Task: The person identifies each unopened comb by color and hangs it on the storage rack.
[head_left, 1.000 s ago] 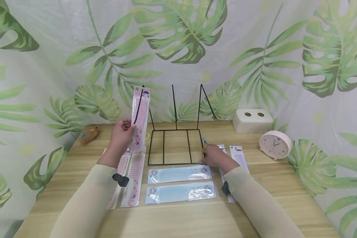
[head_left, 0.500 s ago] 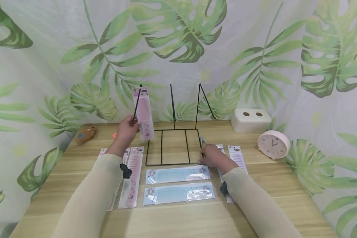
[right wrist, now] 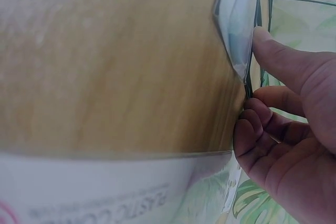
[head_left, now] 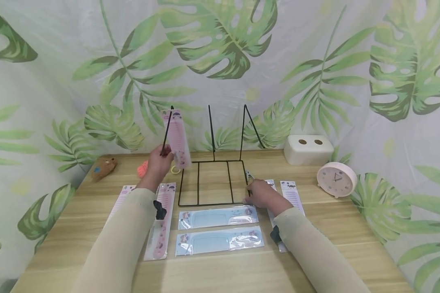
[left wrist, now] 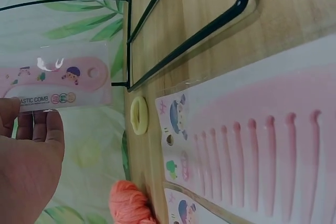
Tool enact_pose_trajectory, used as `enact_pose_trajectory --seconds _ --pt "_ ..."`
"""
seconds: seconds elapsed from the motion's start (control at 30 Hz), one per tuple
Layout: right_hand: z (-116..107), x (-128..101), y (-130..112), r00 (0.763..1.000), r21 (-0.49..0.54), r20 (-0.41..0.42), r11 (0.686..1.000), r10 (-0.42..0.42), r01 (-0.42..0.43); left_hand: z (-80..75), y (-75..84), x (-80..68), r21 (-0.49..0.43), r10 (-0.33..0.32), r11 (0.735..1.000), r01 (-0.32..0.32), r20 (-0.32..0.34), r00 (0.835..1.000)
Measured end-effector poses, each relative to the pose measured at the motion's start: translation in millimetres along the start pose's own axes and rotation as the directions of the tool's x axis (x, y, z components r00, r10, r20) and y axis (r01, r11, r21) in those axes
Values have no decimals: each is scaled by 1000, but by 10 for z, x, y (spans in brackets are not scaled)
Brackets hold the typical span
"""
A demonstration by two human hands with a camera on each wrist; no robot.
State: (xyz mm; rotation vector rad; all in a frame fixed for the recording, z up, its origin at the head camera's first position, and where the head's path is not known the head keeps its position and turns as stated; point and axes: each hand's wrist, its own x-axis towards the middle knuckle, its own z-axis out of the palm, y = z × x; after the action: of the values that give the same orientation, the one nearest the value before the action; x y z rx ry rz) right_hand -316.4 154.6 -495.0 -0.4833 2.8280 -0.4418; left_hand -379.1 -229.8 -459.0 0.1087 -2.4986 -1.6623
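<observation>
1. We see the table (head_left: pixel 315 244) carrying the rack (head_left: pixel 212 183) near its back edge.
2. Our right hand (head_left: pixel 260 194) curls its fingers on the rack's front right corner.
3. Our left hand (head_left: pixel 157 162) pinches the pink comb (head_left: pixel 177 138) upright over the rack's left side.

Light wooden table (head_left: pixel 315 244); black wire rack (head_left: pixel 212 183) stands mid-table toward the back. Two packaged blue combs (head_left: pixel 218 228) lie crosswise just in front of it, packaged pink combs (head_left: pixel 161 221) lengthwise to its left, white-carded combs (head_left: pixel 293 195) to its right. Back edge: brown plush toy (head_left: pixel 103 167), orange yarn ball (head_left: pixel 143 169), yellow ring (head_left: pixel 175 169), white two-hole box (head_left: pixel 308 148), pink clock (head_left: pixel 336 179).
</observation>
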Motion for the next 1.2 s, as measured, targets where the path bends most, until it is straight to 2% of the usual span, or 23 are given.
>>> enact_pose_trajectory --seconds 0.2,0.53,0.67,0.77,0.87,0.93,1.03,1.2 --pt "4 2 31 1000 -13 -9 1000 -25 25 23 -68 -2 15 -2 1000 2 -3 1000" --pt "-11 5 18 999 -39 -15 999 -29 29 -57 -123 -5 43 10 999 -10 16 1000" --pt "-4 4 19 1000 -38 -13 999 -27 27 -204 -148 -42 70 3 998 -8 73 997" --pt "0 13 17 999 -32 -14 999 -29 28 -399 -144 -114 107 -7 994 -9 145 989" --pt "2 19 15 1000 -22 -15 1000 -22 22 -617 -111 -247 162 -33 987 -2 208 978" --pt "2 24 18 1000 -19 -16 1000 -19 18 -754 -93 -365 221 -56 975 2 238 970" --pt "2 31 29 1000 -26 -15 1000 -17 16 -947 -138 -560 354 -91 935 -15 279 956" --pt "-15 14 55 1000 -24 -6 1000 -20 19 -1189 -359 -878 586 -173 810 -37 298 939"
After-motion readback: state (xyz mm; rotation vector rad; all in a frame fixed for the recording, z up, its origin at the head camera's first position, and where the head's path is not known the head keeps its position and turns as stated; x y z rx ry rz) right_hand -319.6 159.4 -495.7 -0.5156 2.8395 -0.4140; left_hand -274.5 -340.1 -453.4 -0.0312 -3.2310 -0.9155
